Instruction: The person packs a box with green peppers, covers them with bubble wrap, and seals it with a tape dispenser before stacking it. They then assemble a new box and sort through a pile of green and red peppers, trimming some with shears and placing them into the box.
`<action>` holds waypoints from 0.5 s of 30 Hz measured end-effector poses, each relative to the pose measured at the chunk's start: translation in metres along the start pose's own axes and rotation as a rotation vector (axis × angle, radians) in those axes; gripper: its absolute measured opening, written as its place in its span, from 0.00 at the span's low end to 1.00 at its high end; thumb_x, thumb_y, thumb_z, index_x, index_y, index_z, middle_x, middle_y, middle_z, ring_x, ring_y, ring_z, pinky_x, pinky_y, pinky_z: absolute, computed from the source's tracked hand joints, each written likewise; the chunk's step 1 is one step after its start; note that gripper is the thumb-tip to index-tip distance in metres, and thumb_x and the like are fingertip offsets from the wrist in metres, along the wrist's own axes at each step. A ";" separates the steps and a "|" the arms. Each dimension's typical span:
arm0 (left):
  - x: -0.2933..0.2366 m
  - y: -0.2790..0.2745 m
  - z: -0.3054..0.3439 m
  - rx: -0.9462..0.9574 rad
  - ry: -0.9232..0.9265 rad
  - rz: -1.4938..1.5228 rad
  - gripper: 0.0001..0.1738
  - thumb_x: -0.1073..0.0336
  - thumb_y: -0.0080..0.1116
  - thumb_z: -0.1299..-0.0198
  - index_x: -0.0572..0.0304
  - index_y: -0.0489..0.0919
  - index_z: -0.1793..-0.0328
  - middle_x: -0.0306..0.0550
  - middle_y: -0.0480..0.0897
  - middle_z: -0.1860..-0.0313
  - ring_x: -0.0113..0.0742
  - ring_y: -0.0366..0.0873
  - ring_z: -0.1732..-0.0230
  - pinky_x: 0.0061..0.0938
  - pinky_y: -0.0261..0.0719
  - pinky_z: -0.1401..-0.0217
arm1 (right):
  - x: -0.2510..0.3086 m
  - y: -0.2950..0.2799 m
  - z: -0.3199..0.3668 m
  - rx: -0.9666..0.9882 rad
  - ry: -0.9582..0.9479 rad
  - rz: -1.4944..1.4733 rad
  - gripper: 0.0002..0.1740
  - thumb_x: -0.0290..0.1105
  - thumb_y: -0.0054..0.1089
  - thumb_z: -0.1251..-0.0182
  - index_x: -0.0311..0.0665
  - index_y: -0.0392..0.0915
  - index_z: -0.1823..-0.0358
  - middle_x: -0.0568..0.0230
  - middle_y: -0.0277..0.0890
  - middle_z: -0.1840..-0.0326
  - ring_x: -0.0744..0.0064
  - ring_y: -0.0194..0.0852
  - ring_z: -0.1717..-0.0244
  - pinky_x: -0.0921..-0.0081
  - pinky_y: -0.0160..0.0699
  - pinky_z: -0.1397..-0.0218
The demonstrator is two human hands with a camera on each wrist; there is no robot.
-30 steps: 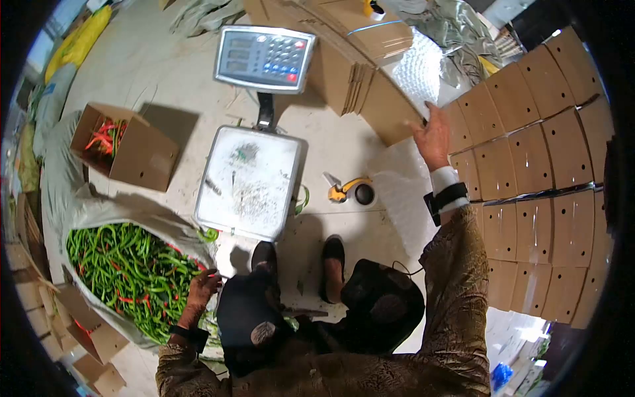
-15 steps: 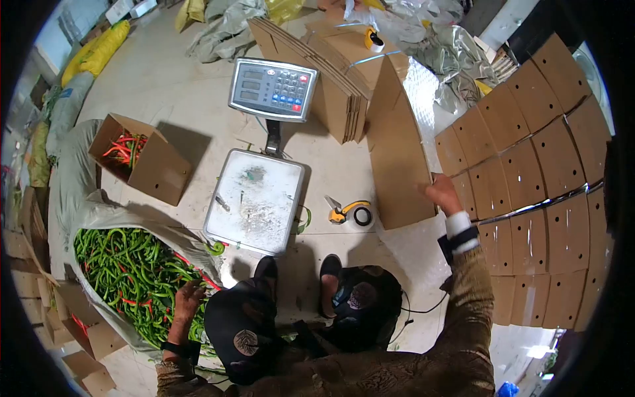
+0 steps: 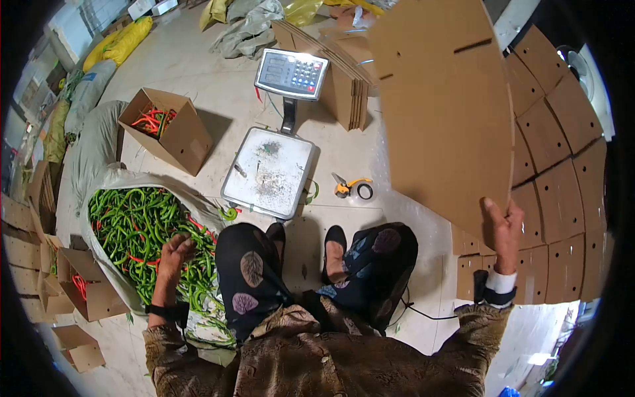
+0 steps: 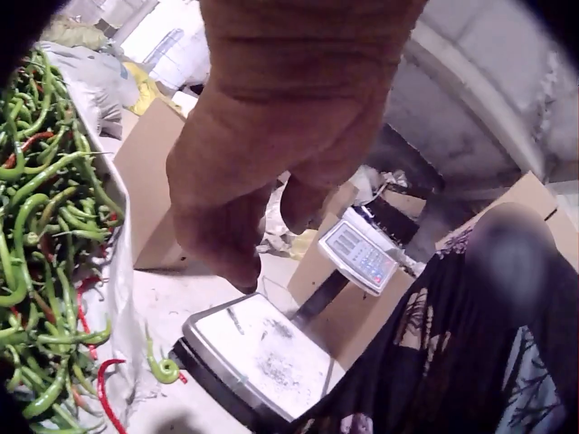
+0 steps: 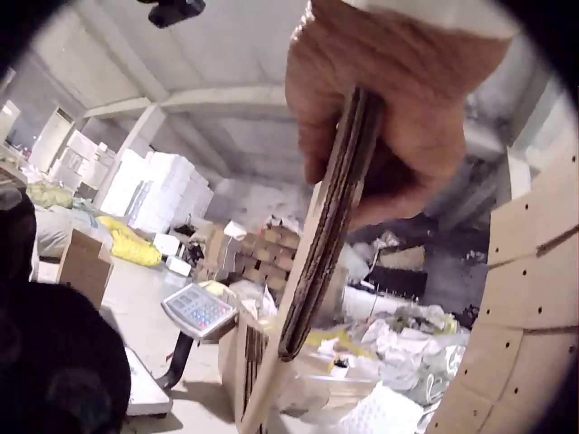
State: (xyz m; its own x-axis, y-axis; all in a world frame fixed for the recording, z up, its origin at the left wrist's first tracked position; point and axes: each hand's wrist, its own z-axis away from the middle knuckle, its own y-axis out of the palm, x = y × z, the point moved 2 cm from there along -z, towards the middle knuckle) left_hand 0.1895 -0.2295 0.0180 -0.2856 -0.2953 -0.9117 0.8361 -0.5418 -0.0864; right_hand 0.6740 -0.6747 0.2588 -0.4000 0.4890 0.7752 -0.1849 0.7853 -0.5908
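Note:
My right hand grips a folded-flat cardboard box near its lower edge, thumb on one face. The box stands raised in front of the stacked cartons at the right. In the right wrist view its doubled edge runs down from between thumb and fingers. My left hand, fingers loosely curled and holding nothing, hangs over an open sack of chili peppers, mostly green with some red. In the left wrist view that hand shows in front of the scale.
A platform scale stands ahead on the floor, a yellow tape dispenser to its right. Behind it lean more flattened boxes. An open carton with red peppers sits at left. Stacked cartons wall the right side.
My right hand has pulled the flat box away from the leaning boxes, toward me and up. The left hand stays over the peppers, and the head view has shifted.

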 end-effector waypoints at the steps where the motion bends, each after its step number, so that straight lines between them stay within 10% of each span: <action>1: -0.001 -0.003 -0.007 0.138 0.030 0.037 0.19 0.61 0.57 0.33 0.66 0.74 0.41 0.40 0.82 0.58 0.28 0.79 0.60 0.25 0.76 0.54 | 0.016 -0.012 0.013 0.002 -0.005 -0.044 0.13 0.31 0.61 0.36 0.28 0.80 0.56 0.68 0.79 0.65 0.81 0.70 0.66 0.79 0.70 0.61; 7: -0.129 0.066 0.003 0.162 0.422 -0.094 0.29 0.56 0.54 0.30 0.68 0.68 0.31 0.46 0.80 0.49 0.33 0.78 0.48 0.28 0.75 0.46 | 0.087 0.021 0.048 0.294 0.000 -0.019 0.13 0.33 0.62 0.37 0.30 0.80 0.57 0.70 0.78 0.69 0.83 0.70 0.67 0.81 0.71 0.61; 10: -0.193 0.107 0.008 0.113 0.562 -0.012 0.36 0.48 0.49 0.29 0.62 0.59 0.23 0.51 0.68 0.30 0.41 0.66 0.31 0.37 0.71 0.36 | 0.087 0.096 0.034 0.500 -0.588 -0.227 0.10 0.31 0.57 0.36 0.31 0.79 0.59 0.61 0.80 0.69 0.66 0.79 0.67 0.72 0.73 0.66; 12: -0.210 0.116 -0.021 0.099 0.553 0.054 0.40 0.44 0.49 0.29 0.59 0.53 0.20 0.51 0.58 0.23 0.45 0.59 0.25 0.42 0.69 0.33 | 0.075 0.150 0.037 0.599 -0.543 -0.449 0.09 0.31 0.55 0.36 0.31 0.78 0.62 0.54 0.80 0.69 0.56 0.81 0.68 0.65 0.74 0.67; 15: -0.216 0.119 -0.084 -0.036 0.478 0.050 0.49 0.36 0.51 0.34 0.57 0.47 0.18 0.53 0.50 0.20 0.52 0.52 0.22 0.48 0.65 0.30 | 0.070 0.205 0.044 0.610 -0.672 0.186 0.06 0.28 0.55 0.40 0.31 0.74 0.69 0.43 0.76 0.70 0.40 0.77 0.67 0.56 0.73 0.69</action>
State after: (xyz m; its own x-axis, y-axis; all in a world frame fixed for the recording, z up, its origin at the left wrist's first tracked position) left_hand 0.3905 -0.1637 0.1712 -0.0042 0.0792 -0.9968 0.8614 -0.5060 -0.0439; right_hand 0.5687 -0.4964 0.1822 -0.8720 0.1143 0.4759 -0.4298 0.2866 -0.8562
